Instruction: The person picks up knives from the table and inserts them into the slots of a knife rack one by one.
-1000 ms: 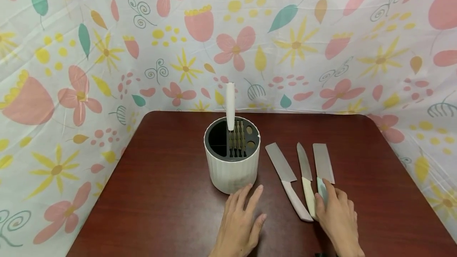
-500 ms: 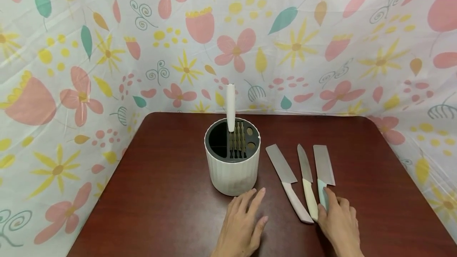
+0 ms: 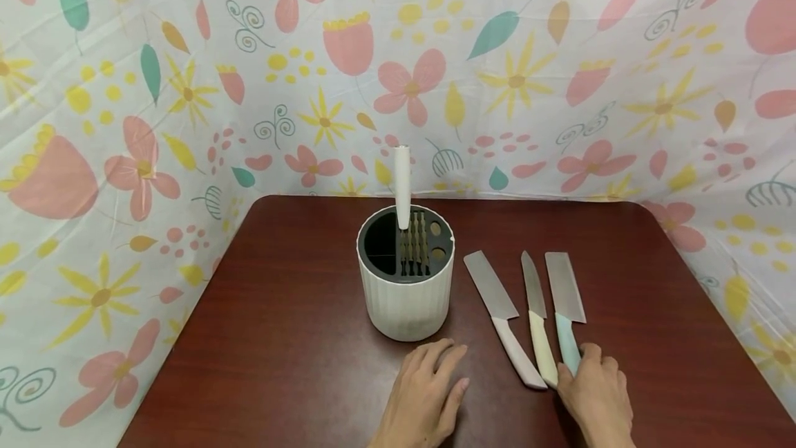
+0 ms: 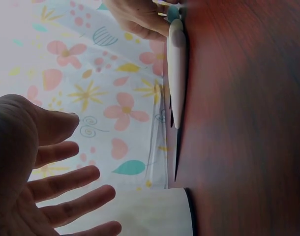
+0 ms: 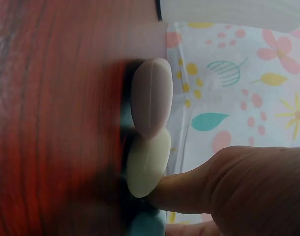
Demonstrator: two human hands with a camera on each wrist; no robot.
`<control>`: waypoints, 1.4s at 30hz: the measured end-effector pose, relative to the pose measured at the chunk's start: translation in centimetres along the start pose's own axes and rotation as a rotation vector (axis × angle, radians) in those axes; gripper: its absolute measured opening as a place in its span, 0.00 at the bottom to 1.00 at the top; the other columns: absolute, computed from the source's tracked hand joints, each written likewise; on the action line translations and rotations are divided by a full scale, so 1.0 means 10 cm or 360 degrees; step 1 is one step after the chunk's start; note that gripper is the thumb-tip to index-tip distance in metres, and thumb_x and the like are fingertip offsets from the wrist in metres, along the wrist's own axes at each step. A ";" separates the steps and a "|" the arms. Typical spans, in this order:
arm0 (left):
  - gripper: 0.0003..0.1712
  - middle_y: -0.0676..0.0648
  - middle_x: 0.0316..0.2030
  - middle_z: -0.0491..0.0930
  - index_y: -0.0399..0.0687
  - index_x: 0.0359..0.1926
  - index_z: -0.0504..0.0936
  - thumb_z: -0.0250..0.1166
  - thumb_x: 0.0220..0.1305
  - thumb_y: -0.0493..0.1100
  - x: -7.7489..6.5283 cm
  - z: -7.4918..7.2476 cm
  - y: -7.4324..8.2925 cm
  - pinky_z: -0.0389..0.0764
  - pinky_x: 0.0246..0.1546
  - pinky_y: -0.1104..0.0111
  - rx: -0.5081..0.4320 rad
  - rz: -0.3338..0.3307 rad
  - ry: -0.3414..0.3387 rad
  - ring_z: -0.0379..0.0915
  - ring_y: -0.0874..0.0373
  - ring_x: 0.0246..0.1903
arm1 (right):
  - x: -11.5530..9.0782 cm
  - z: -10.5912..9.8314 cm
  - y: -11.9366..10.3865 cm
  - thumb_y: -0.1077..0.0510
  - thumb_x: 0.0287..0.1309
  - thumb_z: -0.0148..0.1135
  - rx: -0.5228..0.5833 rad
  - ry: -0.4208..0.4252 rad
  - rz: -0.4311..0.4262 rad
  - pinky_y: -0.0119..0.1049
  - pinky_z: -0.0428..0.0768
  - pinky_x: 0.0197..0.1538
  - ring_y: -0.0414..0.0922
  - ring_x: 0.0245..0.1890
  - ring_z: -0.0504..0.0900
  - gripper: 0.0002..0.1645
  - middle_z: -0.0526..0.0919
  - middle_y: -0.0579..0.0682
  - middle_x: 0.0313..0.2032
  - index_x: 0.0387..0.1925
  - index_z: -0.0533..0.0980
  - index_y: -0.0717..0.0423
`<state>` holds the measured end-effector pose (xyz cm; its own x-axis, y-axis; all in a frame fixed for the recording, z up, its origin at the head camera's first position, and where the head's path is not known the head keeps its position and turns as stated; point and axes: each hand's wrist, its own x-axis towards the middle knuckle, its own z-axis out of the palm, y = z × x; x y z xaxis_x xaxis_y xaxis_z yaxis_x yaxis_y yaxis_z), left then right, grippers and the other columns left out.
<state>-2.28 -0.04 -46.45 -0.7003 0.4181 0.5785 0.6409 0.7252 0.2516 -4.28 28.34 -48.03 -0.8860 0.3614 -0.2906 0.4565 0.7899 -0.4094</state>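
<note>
My right hand (image 3: 595,390) is at the lower end of a cleaver's mint handle (image 3: 567,343), thumb on one side and curled fingers on the other, pinching it. The cleaver's broad blade (image 3: 564,285) lies flat on the table. Close beside my thumb lies a narrow knife with a cream handle (image 5: 149,164). Left of that is a broad-bladed knife with a pale pinkish handle (image 3: 518,355). My left hand (image 3: 421,393) holds nothing; its fingers are loosely spread in the left wrist view, in front of a white ribbed knife block (image 3: 405,306).
The block's dark top (image 3: 398,244) has an open compartment at left, several slots and two round holes. A white handle (image 3: 402,185) stands up from it. The brown table (image 3: 267,337) backs onto a flower-print cloth (image 3: 348,88).
My right hand has slid down the mint handle toward its end, uncovering more of it. The cream-handled knife has shifted slightly right. My left hand has drawn back a little from the block.
</note>
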 end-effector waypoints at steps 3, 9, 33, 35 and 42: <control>0.22 0.49 0.55 0.82 0.52 0.60 0.79 0.68 0.66 0.48 0.00 -0.01 0.01 0.82 0.51 0.61 0.0002 -0.0006 -0.0037 0.80 0.56 0.52 | -0.01 0.00 0.02 0.49 0.68 0.56 0.0000 -0.0015 0.0008 0.68 0.73 0.48 0.77 0.57 0.67 0.39 0.64 0.81 0.57 0.67 0.56 0.74; 0.19 0.49 0.54 0.82 0.51 0.60 0.80 0.59 0.73 0.50 0.02 0.01 0.01 0.82 0.51 0.62 0.0013 0.0032 0.0000 0.80 0.57 0.51 | 0.00 -0.02 0.03 0.49 0.67 0.56 0.0014 -0.0046 0.0043 0.66 0.74 0.45 0.76 0.53 0.71 0.37 0.67 0.79 0.54 0.63 0.59 0.74; 0.19 0.50 0.53 0.81 0.51 0.62 0.78 0.52 0.75 0.48 0.33 -0.02 0.11 0.78 0.55 0.65 0.0146 0.0325 0.0129 0.78 0.58 0.49 | -0.19 -0.35 -0.11 0.42 0.64 0.60 0.0312 0.0389 0.0069 0.52 0.74 0.35 0.60 0.35 0.83 0.33 0.84 0.66 0.47 0.62 0.70 0.60; 0.19 0.51 0.53 0.80 0.52 0.61 0.78 0.51 0.76 0.48 0.36 -0.04 0.12 0.78 0.55 0.66 0.0148 0.0339 0.0124 0.78 0.59 0.48 | -0.22 -0.38 -0.13 0.42 0.63 0.62 0.0381 0.0500 0.0093 0.54 0.73 0.38 0.59 0.34 0.83 0.32 0.85 0.63 0.45 0.59 0.72 0.59; 0.20 0.51 0.53 0.80 0.54 0.59 0.79 0.63 0.67 0.46 0.45 -0.06 0.18 0.78 0.57 0.66 0.0146 0.0368 0.0155 0.78 0.59 0.49 | -0.27 -0.43 -0.19 0.46 0.56 0.70 0.0602 0.0965 0.0065 0.60 0.71 0.46 0.65 0.30 0.80 0.25 0.86 0.65 0.36 0.49 0.79 0.58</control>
<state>-4.11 2.85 -42.96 -0.5022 0.5269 0.6857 0.7460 0.6650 0.0354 -3.15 27.96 -42.76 -0.7066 0.6857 0.1750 0.3900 0.5837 -0.7122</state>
